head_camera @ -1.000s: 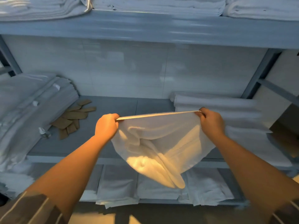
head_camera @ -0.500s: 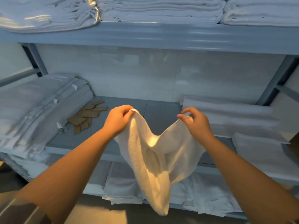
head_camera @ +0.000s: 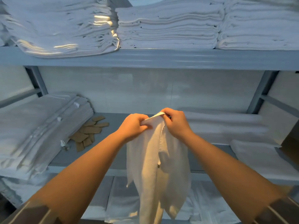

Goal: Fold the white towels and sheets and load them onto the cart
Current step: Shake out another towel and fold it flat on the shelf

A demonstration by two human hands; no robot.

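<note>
- The step in hand looks like the first fold: the white towel [head_camera: 157, 160] hangs doubled lengthwise in the air, in front of the middle shelf [head_camera: 116, 152], its two top corners brought together.
- The left hand [head_camera: 132, 126] has its grip closed on the towel's top edge, fingers curled round bunched cloth; the right hand [head_camera: 177, 122] pinches the meeting corners between thumb and fingers, just beside the left, the two hands almost touching.
- The towel's lower end dangles below the middle shelf's front lip, free of everything.
- My judgement: the next move calls for passing both corners to one grip, so the other hand can slide down and catch the hanging end for a second fold. The hem edges are not quite flush, so they may want squaring first.
- Open room: bare shelf board lies directly behind the towel, a fair spot for laying it flat.
- Left of the towel on that shelf lie brown tags [head_camera: 88, 131], then a slumping stack of sheets [head_camera: 37, 131]; to its right, folded linen [head_camera: 226, 126].
- Above, the top shelf's front edge [head_camera: 161, 59] overhangs, carrying folded towel stacks [head_camera: 166, 28]; lifting high would meet it.
- No cart is in view.
</note>
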